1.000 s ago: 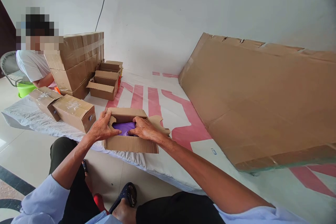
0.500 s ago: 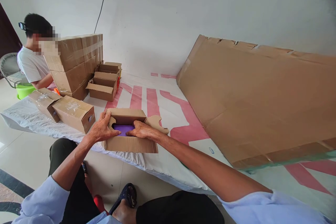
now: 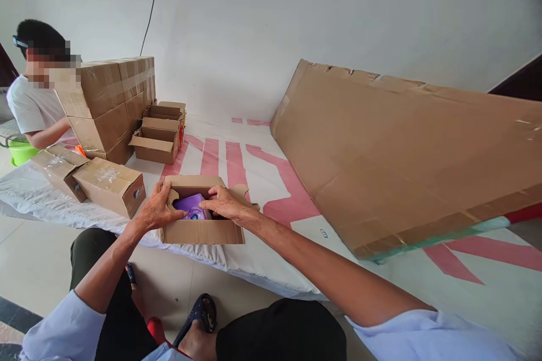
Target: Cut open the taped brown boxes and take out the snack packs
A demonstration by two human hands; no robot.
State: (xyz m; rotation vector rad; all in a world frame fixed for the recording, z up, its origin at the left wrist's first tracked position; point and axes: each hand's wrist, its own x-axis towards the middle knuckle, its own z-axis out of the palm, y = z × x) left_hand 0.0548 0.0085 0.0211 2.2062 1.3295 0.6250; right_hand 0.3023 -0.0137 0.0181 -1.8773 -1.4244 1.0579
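Observation:
In front of me an open cardboard box [image 3: 203,232] sits at the edge of the covered table, its flaps folded out. Inside it lies a tilted purple pack [image 3: 189,203] with a printed label facing up. My left hand [image 3: 158,208] is closed around the box's left end, fingers outside, thumb reaching in by the pack. My right hand [image 3: 224,203] reaches into the box from the right, fingers bent and thumb at the pack's right edge. Its grip on the pack is partly hidden.
Two taped boxes [image 3: 110,183] lie to the left. Behind them stand stacked cartons [image 3: 104,101] and open empty boxes [image 3: 156,144]. A large cardboard sheet [image 3: 402,163] leans at the right. A person in a white shirt [image 3: 36,104] sits at far left.
The purple pack has gone from lying flat to tilted, with its label now showing. My right hand has risen slightly with it. The whole view has shifted, moving the scene left.

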